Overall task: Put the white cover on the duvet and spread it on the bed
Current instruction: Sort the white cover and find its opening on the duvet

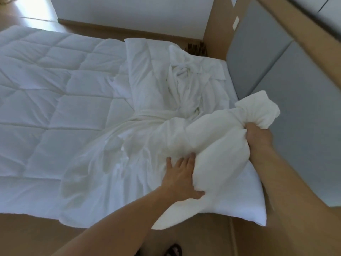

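White cover [203, 137] bunched in clenched right fingers [249, 131]; left fingers [184, 162], spread, seemingly press it

Matt white quilted cloth on the duvet [46, 85], puffy, stitched in squares. Thinner, smoother cloth on the white cover [184, 85], creased all over, zero shine. Grey padded headboard [276, 80], matt. Brown wood-look wall panel [215, 24], smooth-ish. Glossy wooden floor [27, 13].

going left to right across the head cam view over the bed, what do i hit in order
bare quilted duvet → left hand, pressing on the white cover → right hand, gripping a bunched corner of it → grey padded panel
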`<move>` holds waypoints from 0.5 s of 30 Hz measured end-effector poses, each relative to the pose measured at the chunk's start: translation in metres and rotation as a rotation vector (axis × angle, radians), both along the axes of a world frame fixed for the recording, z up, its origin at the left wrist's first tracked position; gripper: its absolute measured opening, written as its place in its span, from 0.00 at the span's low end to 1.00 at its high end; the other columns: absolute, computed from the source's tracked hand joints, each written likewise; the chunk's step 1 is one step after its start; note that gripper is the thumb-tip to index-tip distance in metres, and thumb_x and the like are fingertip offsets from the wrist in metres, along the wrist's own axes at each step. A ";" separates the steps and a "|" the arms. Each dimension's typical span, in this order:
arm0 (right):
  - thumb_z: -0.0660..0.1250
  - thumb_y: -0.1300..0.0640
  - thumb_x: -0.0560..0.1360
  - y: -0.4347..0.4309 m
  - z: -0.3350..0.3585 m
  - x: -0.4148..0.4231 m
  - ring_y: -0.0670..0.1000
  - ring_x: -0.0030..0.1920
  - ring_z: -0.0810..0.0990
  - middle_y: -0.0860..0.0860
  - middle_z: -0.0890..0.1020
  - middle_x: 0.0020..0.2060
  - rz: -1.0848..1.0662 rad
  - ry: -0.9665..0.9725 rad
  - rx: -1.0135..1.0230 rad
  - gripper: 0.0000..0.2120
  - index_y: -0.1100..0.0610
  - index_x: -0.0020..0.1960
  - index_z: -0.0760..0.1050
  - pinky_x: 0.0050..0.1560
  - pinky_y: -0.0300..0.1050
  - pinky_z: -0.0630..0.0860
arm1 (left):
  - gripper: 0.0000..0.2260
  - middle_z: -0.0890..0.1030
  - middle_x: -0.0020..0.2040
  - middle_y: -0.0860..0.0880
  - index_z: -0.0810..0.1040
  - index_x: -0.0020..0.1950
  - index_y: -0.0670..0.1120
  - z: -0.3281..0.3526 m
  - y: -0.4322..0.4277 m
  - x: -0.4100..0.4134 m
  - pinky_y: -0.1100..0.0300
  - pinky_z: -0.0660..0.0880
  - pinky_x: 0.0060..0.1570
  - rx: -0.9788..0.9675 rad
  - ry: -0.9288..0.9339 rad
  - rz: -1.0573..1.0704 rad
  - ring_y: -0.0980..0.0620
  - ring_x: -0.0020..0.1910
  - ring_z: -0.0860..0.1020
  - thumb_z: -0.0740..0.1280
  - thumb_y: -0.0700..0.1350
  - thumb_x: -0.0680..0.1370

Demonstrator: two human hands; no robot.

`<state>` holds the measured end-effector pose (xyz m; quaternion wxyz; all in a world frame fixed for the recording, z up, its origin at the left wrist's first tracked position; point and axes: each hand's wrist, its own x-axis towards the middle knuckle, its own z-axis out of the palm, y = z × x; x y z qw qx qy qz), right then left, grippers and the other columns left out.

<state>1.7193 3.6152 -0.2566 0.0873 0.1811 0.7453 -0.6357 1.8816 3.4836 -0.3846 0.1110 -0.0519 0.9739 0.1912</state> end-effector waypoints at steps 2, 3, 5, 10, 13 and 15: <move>0.63 0.62 0.77 0.008 0.008 -0.001 0.48 0.37 0.77 0.52 0.80 0.46 -0.027 0.003 -0.058 0.11 0.60 0.59 0.75 0.19 0.31 0.68 | 0.38 0.74 0.70 0.49 0.55 0.79 0.50 0.000 0.001 -0.010 0.46 0.64 0.69 0.032 0.064 0.090 0.45 0.67 0.73 0.66 0.62 0.74; 0.64 0.62 0.77 0.013 0.010 0.000 0.50 0.38 0.77 0.51 0.79 0.43 -0.039 0.003 -0.077 0.09 0.60 0.57 0.75 0.19 0.31 0.68 | 0.31 0.79 0.63 0.49 0.61 0.76 0.52 0.002 0.000 -0.013 0.50 0.71 0.61 0.081 0.132 0.106 0.44 0.60 0.78 0.65 0.58 0.76; 0.68 0.57 0.76 0.022 0.008 -0.001 0.52 0.42 0.80 0.50 0.81 0.42 -0.026 -0.004 -0.104 0.09 0.59 0.55 0.76 0.25 0.34 0.73 | 0.23 0.83 0.55 0.48 0.68 0.72 0.53 0.020 -0.005 -0.020 0.52 0.76 0.51 0.142 0.247 0.117 0.42 0.53 0.81 0.63 0.54 0.77; 0.78 0.35 0.63 0.028 -0.006 0.034 0.51 0.58 0.78 0.47 0.78 0.62 -0.069 -0.002 -0.140 0.45 0.56 0.71 0.68 0.54 0.45 0.73 | 0.19 0.83 0.55 0.46 0.71 0.69 0.50 0.066 -0.009 -0.059 0.52 0.74 0.50 0.174 0.302 0.228 0.41 0.53 0.80 0.62 0.49 0.78; 0.76 0.37 0.65 0.017 -0.026 0.074 0.51 0.58 0.77 0.48 0.77 0.61 -0.027 -0.097 -0.144 0.42 0.56 0.71 0.67 0.53 0.46 0.73 | 0.19 0.81 0.58 0.46 0.69 0.70 0.49 0.066 0.014 -0.062 0.51 0.75 0.51 0.132 0.256 0.159 0.40 0.54 0.80 0.61 0.50 0.79; 0.77 0.37 0.65 0.010 -0.039 0.078 0.53 0.53 0.80 0.49 0.81 0.54 0.028 -0.291 -0.210 0.34 0.56 0.62 0.74 0.52 0.51 0.76 | 0.24 0.78 0.62 0.45 0.63 0.75 0.47 0.055 0.033 -0.050 0.52 0.72 0.55 0.109 0.190 -0.002 0.41 0.59 0.78 0.62 0.51 0.80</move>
